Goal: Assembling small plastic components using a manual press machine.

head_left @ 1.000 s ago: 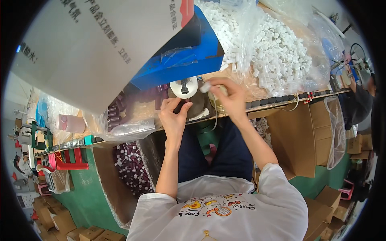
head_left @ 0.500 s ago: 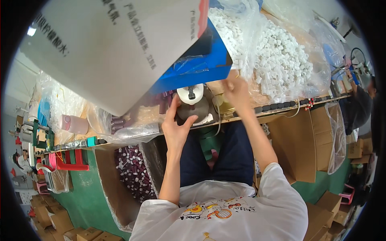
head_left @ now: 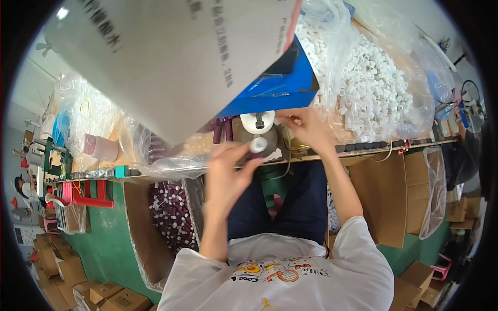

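My left hand (head_left: 228,173) is closed around a short purple tube with a white cap (head_left: 258,144), held upright in front of the white, round-headed bench device (head_left: 258,123). My right hand (head_left: 310,132) is at the right side of that device, its thumb and fingers drawn together. What it pinches, if anything, is too small to make out. Loose purple tubes (head_left: 224,129) lie on the bench just left of the device. A heap of small white caps (head_left: 371,85) is spread on plastic film to the right.
A blue box (head_left: 275,90) and a large printed white sheet (head_left: 155,62) overhang the bench, hiding part of it. Below left stands a carton with capped purple tubes (head_left: 171,215); an open carton (head_left: 381,202) is at right. A pink cup (head_left: 100,148) sits on the left.
My left hand, open beside the device before, has closed on a capped tube and holds it nearer to me. My right hand has moved toward the device, and the view has shifted slightly.
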Motion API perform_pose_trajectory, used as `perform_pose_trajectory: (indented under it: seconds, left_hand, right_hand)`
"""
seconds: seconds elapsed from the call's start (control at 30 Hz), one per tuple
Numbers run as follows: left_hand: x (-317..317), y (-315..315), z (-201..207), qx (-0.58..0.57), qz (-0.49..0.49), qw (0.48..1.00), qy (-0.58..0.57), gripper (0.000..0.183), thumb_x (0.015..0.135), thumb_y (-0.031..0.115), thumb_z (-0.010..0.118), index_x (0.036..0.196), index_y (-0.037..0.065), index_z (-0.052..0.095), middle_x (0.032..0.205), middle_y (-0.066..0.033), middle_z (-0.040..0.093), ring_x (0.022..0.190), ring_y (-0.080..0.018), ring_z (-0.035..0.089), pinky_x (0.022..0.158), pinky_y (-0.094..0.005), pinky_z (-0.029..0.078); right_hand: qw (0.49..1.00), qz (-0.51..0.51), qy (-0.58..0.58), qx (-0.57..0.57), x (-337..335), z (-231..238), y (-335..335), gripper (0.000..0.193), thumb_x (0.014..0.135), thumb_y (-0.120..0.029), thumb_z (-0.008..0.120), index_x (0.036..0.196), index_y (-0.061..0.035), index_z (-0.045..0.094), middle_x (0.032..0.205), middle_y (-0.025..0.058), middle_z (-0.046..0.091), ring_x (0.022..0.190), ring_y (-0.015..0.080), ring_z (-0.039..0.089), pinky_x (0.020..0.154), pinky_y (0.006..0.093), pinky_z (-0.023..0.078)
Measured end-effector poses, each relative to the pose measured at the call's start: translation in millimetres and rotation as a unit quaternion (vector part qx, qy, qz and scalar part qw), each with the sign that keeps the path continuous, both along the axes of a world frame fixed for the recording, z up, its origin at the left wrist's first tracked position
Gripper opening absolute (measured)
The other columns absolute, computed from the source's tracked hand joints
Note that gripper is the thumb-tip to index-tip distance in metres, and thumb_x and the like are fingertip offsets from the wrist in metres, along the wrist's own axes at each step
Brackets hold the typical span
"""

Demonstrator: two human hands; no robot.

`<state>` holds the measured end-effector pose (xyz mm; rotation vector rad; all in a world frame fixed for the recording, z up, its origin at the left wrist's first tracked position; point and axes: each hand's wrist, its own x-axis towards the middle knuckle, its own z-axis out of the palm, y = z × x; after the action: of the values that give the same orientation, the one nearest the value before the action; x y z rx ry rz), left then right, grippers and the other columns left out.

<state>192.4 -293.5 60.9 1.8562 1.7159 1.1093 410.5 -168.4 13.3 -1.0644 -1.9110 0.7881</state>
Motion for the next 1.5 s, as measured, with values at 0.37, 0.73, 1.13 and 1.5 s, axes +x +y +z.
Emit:
perform_pose_trajectory:
  seconds: [0.37,0.73,1.13,1.5]
  left_hand:
    - [-85,24,-28,-0.028,0.134,0.989,0.056,0.022,0.09,0.014,0.069,0.102,-0.004,0.07,0.097,-0.0204,0.074,0.086,-0.0322,0.073,0.077,-0.0379,0.054]
    - [-86,56,-69,-0.016,0.024,0.976,-0.217,0.05,0.082,0.007,0.075,0.128,-0.007,0.063,0.107,-0.0154,0.074,0.101,-0.0194,0.07,0.091,-0.0319,0.053]
    - [6,43,-49,0.098,0.009,0.994,-0.055,0.023,0.07,0.002,0.084,0.091,-0.001,0.073,0.082,-0.0129,0.071,0.076,-0.0295,0.065,0.068,-0.0402,0.05]
    - [21,43,-62,0.182,0.076,0.98,-0.009,0.026,0.064,0.004,0.087,0.084,0.0,0.072,0.075,-0.0105,0.066,0.074,-0.0285,0.059,0.067,-0.0408,0.046]
  right_hand:
    - [0.985,0.058,-0.078,0.142,-62,6,-31,0.015,0.078,-0.001,0.07,0.093,0.0001,0.073,0.079,0.0212,0.069,0.077,0.0378,0.069,0.073,0.0437,0.054]
    - [0.977,-0.21,-0.03,-0.024,48,-6,11,0.027,0.083,-0.02,0.076,0.106,-0.0059,0.073,0.101,0.0154,0.075,0.091,0.0333,0.071,0.08,0.0393,0.057]
    - [0.908,-0.18,-0.31,0.217,137,-16,27,0.015,0.078,-0.007,0.07,0.092,-0.0011,0.068,0.082,0.0115,0.067,0.093,0.0332,0.064,0.072,0.043,0.055]
    - [0.981,-0.131,-0.032,0.136,13,-12,-39,0.009,0.079,-0.001,0.076,0.088,-0.0004,0.075,0.098,0.0085,0.075,0.091,0.0209,0.07,0.081,0.0324,0.054]
